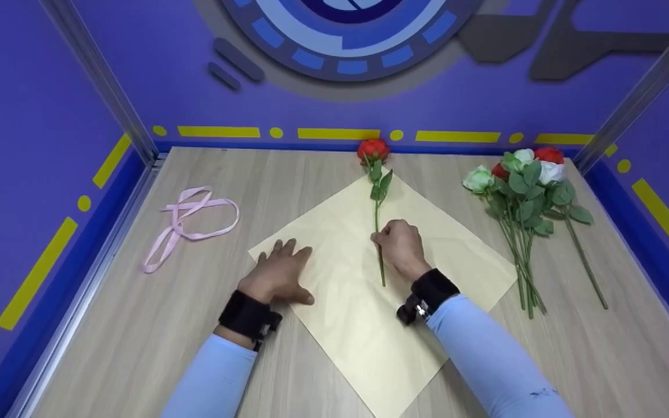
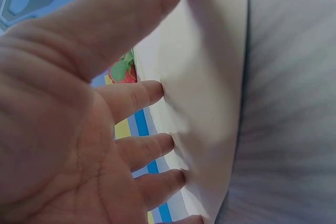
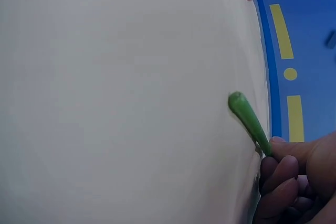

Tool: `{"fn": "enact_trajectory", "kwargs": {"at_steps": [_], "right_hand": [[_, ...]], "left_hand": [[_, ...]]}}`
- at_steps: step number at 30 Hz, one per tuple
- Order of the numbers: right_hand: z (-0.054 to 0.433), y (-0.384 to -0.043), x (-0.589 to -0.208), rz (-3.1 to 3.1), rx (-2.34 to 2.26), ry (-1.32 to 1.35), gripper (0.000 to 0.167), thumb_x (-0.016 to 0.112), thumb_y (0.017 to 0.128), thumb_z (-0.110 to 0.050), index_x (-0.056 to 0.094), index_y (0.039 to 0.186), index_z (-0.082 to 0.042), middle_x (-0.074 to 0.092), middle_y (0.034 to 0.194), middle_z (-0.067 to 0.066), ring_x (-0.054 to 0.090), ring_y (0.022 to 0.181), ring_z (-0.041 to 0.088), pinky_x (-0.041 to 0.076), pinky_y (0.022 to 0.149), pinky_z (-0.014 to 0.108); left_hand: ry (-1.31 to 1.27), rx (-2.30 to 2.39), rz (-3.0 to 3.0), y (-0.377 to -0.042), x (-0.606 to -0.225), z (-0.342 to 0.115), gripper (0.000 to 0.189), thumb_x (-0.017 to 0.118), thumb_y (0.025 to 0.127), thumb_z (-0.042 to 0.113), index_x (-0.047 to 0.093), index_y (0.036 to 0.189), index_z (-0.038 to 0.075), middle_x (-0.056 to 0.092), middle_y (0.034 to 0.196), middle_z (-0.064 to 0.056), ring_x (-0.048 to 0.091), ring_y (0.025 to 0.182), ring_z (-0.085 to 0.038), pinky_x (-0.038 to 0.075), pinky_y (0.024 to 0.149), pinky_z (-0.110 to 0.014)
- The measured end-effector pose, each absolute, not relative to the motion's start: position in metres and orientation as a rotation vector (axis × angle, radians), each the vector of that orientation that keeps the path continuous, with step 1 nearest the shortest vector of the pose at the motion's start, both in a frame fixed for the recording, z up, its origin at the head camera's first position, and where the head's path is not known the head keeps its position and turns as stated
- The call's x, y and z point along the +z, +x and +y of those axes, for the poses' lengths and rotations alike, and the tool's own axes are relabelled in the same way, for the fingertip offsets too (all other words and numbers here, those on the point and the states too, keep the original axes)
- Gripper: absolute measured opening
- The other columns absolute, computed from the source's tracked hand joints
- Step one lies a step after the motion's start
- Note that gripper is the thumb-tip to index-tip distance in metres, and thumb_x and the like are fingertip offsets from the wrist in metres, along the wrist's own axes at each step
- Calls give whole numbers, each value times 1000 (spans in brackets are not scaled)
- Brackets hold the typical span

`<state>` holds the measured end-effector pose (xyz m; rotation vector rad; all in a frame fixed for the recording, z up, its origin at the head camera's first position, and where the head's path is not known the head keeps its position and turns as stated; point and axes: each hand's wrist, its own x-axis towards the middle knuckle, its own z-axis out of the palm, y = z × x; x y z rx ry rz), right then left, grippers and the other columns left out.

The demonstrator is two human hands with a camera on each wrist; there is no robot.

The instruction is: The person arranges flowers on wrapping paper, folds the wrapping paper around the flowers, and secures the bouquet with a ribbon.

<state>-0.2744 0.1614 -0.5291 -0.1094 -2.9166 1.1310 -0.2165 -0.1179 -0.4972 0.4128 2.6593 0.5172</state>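
A single red rose [image 1: 373, 150] with a green stem lies over the upper part of a cream sheet of wrapping paper [image 1: 346, 325], its bloom past the top corner. My right hand [image 1: 402, 248] pinches the stem between thumb and fingers. In the right wrist view the stem's cut end [image 3: 244, 109] sticks out from that pinch above the paper. My left hand [image 1: 279, 273] is spread on the paper's left corner, fingers apart. Its fingertips [image 2: 153, 92] touch the sheet in the left wrist view, where part of the red bloom [image 2: 124, 72] shows behind them.
Several red, white and pale green roses [image 1: 523, 180] lie in a bunch at the right, stems toward me, one stem set apart. A looped pink ribbon [image 1: 186, 235] lies at the left. Blue panel walls [image 1: 288, 110] enclose the wooden table [image 1: 137, 342].
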Motion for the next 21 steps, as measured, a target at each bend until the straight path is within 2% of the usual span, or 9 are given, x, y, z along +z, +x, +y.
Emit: {"fn": "enact_trajectory", "kwargs": {"at_steps": [9,17,21], "right_hand": [[163,-275,-531,-2906,1171,-108,26,76,98,-24,72,77,-9,71,77,4,62,71,23,48,70,34],[168,-272,-529,-2917,1241,-108,26,74,99,-28,75,80,-9,69,67,1,59,54,15,45,54,28],[171,-270,-529,-2929,1264,-104,24,74,98,-27,74,80,-10,68,64,1,59,48,13,45,50,28]], "left_hand": [[405,528,2649,-216,-496,-117,107,93,80,39,34,166,14,17,173,-27,6,161,-51,11,125,-74],[412,496,2666,-216,-496,-117,106,93,79,40,35,165,14,19,173,-26,9,161,-51,14,125,-73],[414,493,2665,-216,-496,-116,107,93,79,40,35,165,14,18,173,-26,9,160,-51,14,124,-73]]}}
